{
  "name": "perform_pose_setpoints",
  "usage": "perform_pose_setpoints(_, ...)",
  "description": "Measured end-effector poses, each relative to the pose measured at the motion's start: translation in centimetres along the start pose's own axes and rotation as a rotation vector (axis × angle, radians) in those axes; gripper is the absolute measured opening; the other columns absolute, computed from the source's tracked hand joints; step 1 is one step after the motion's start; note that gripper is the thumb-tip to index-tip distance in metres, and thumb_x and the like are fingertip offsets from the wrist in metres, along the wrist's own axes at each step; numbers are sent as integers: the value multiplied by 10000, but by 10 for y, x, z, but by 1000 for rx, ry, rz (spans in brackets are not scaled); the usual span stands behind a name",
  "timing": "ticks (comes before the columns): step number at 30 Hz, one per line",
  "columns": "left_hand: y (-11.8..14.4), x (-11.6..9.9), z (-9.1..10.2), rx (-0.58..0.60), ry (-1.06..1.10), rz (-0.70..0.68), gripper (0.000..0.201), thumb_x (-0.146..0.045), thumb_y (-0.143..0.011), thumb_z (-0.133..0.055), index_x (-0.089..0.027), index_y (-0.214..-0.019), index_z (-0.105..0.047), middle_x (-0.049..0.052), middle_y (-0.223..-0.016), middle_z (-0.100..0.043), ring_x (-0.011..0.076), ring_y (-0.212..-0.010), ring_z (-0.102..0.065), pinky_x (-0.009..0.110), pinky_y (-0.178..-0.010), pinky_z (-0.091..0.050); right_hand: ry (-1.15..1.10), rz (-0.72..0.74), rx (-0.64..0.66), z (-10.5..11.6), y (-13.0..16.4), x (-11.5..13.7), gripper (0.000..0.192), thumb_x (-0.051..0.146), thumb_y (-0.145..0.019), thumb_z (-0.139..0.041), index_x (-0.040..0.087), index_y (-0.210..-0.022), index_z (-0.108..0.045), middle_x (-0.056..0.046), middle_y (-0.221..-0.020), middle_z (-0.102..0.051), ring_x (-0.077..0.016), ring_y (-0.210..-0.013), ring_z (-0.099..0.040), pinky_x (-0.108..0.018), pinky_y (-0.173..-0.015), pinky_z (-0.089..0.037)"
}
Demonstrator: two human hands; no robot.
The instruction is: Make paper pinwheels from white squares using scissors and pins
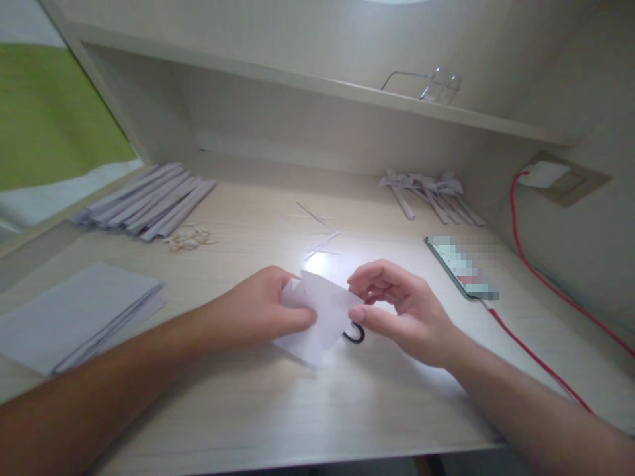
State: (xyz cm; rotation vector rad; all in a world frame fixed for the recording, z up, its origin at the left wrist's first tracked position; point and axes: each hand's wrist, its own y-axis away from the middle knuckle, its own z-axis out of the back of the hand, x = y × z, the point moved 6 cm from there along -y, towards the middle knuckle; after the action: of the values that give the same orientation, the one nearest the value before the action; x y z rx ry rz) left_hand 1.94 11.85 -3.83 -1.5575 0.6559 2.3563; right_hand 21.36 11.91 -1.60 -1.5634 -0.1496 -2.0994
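Observation:
A white sheet of paper (pixel 330 311), bent and partly folded over, is held up above the middle of the desk. My left hand (pixel 268 307) is closed on its left side, with the thumb pressed flat on the front. At the sheet's right edge, my right hand (pixel 397 307) has its thumb against the paper and its fingers curled behind the corner. A black curved loop (pixel 356 334), perhaps a scissors handle, pokes out under the paper between the hands; the rest of it is hidden.
Rolled paper tubes (pixel 149 201), rubber bands (pixel 191 238) and stacked paper (pixel 84 317) lie left. Thin paper strips (pixel 317 218) are behind my hands. Tied paper rolls (pixel 431 192), a phone (pixel 459 268) and its red cable (pixel 536 354) are right. A shelf (pixel 317 86) overhangs the back.

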Motion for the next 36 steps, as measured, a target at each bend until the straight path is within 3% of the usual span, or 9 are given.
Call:
perform_pose_setpoints(3, -1, 0, 1, -17, 0, -8, 128, -242, -751, -686, -174, -651, -729, 0, -592, -655, 152, -511, -556, 219, -469, -330, 30, 27, -15, -9, 2, 1, 63, 200, -904, -721, 197, -923, -661, -11, -828, -651, -134, -713, -608, -264, -637, -499)
perform_pose_setpoints(6, -6, 1, 15, -167, 47, -29, 118, -297, -728, -765, -183, -738, -794, 32, -667, -723, 189, -569, -626, 234, -503, -394, -1, 1, -72, -7, 1, -2, 100, 195, -889, -735, 201, -884, -636, 10, -761, -629, -127, -666, -589, -260, -602, -480)
perform_pose_setpoints(9, -8, 3, 24, -261, 251, -87, 173, -319, -701, -830, -196, -822, -815, 65, -780, -775, 227, -665, -689, 268, -581, -489, -48, -21, -109, -3, -1, -6, 105, 220, -883, -759, 193, -851, -663, 0, -769, -650, -128, -683, -600, -260, -615, -483)
perform_pose_setpoints(12, -8, -1, 23, -243, 459, -172, 191, -335, -733, -831, -196, -863, -810, 84, -888, -792, 236, -758, -711, 308, -708, -547, -117, -57, -151, -1, -1, -11, 106, 253, -871, -785, 185, -883, -704, -22, -809, -699, -136, -709, -635, -262, -633, -507)
perform_pose_setpoints(15, -6, -5, 15, -210, 377, -142, 219, -402, -752, -818, -185, -746, -785, 51, -729, -749, 193, -629, -649, 270, -601, -500, -153, -55, -177, -1, 0, -13, 130, 282, -874, -788, 186, -917, -712, -30, -821, -722, -148, -715, -663, -268, -636, -529)
perform_pose_setpoints(19, -3, -9, 11, -266, 256, -96, 270, -401, -710, -830, -195, -600, -695, -25, -477, -565, 139, -450, -471, 235, -454, -351, -48, 32, -109, -2, 3, -6, 83, 207, -947, -667, 197, -999, -730, -35, -868, -734, -159, -780, -687, -286, -709, -549)
perform_pose_setpoints(23, -3, -7, 11, -288, 295, -83, 268, -395, -710, -829, -205, -595, -678, -25, -478, -551, 139, -445, -448, 239, -442, -314, 85, 157, -26, -4, 6, 3, 219, 94, -935, -602, 205, -1068, -737, -51, -954, -755, -184, -871, -702, -323, -780, -555)
perform_pose_setpoints(26, -2, -6, 13, -302, 321, -68, 239, -392, -703, -833, -209, -625, -699, -14, -519, -592, 147, -467, -474, 241, -456, -333, 127, 217, 4, -5, 6, 7, 205, 92, -916, -641, 203, -1056, -741, -68, -976, -770, -206, -881, -705, -356, -784, -551)
perform_pose_setpoints(36, 2, -13, 13, -332, 300, -58, 196, -382, -680, -830, -213, -646, -737, 3, -564, -652, 173, -503, -525, 252, -466, -355, 126, 185, 28, -7, 4, 9, 75, 187, -941, -698, 191, -989, -755, -67, -904, -766, -200, -803, -692, -355, -734, -540)
